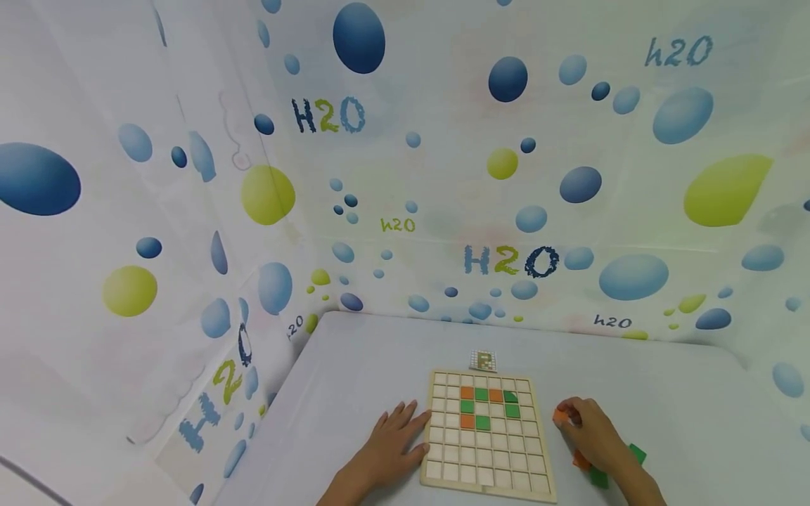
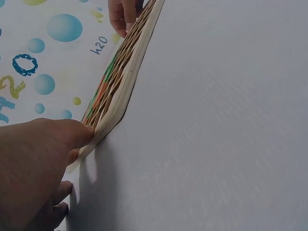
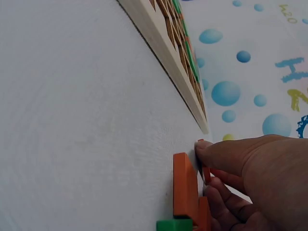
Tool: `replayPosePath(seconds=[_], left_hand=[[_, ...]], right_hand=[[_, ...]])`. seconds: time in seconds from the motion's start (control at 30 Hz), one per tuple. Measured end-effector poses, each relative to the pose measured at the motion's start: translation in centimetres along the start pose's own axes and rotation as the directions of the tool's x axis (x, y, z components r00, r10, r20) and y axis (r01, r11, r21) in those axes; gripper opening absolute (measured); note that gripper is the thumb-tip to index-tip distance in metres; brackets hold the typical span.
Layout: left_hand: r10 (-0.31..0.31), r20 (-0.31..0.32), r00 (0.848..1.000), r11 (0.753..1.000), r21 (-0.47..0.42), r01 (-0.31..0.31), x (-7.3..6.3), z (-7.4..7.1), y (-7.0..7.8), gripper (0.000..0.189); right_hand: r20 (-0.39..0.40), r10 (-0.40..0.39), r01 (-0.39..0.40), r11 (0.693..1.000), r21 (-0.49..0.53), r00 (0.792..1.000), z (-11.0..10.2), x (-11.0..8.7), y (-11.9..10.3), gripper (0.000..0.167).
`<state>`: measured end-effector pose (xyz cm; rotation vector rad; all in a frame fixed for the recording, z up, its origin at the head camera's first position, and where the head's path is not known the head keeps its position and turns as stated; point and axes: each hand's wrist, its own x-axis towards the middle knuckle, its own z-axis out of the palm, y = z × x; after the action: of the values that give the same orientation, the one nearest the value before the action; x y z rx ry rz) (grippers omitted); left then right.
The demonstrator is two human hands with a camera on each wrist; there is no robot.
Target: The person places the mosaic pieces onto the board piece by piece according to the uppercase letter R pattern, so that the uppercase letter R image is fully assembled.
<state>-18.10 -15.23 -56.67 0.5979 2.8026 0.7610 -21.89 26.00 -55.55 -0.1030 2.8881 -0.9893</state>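
Observation:
A wooden grid board (image 1: 487, 474) lies on the table, with several orange and green square tiles (image 1: 483, 423) set in its upper cells. My left hand (image 1: 392, 446) rests beside the board's left edge, fingers spread; its thumb (image 2: 79, 134) touches the rim in the left wrist view. To the right of the board, my right hand (image 1: 595, 432) pinches an orange tile (image 1: 560, 416) between thumb and fingers. Loose under and beside that hand lie an orange tile (image 1: 580, 460) and green tiles (image 1: 598, 478). In the right wrist view another orange tile (image 3: 184, 185) stands close to the fingers.
Behind the board's far edge lies a small card (image 1: 483, 360) with a printed grid pattern. The white table (image 1: 380, 351) meets a curtain (image 1: 430, 176) printed with blue and green drops at the back and left.

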Motion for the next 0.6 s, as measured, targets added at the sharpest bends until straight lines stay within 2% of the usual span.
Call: replayPosePath(seconds=[0.3, 0.4, 0.6], left_hand=[[0.008, -0.005, 1.000, 1.000, 0.008, -0.008, -0.1, 0.0, 0.2, 0.062], [0.004, -0.009, 1.000, 1.000, 0.015, -0.004, -0.1, 0.0, 0.2, 0.062], [-0.001, -0.007, 1.000, 1.000, 0.013, 0.001, 0.0, 0.1, 0.0, 0.062]], right_hand=[[-0.018, 0.051, -0.050, 0.999, 0.014, 0.999, 0.6, 0.7, -1.1, 0.035], [-0.029, 0.025, -0.024, 0.999, 0.023, 0.999, 1.0, 0.8, -1.9, 0.033], [-0.044, -0.075, 0.078, 0.995, 0.067, 0.996, 2.2, 0.1, -4.0, 0.027]])
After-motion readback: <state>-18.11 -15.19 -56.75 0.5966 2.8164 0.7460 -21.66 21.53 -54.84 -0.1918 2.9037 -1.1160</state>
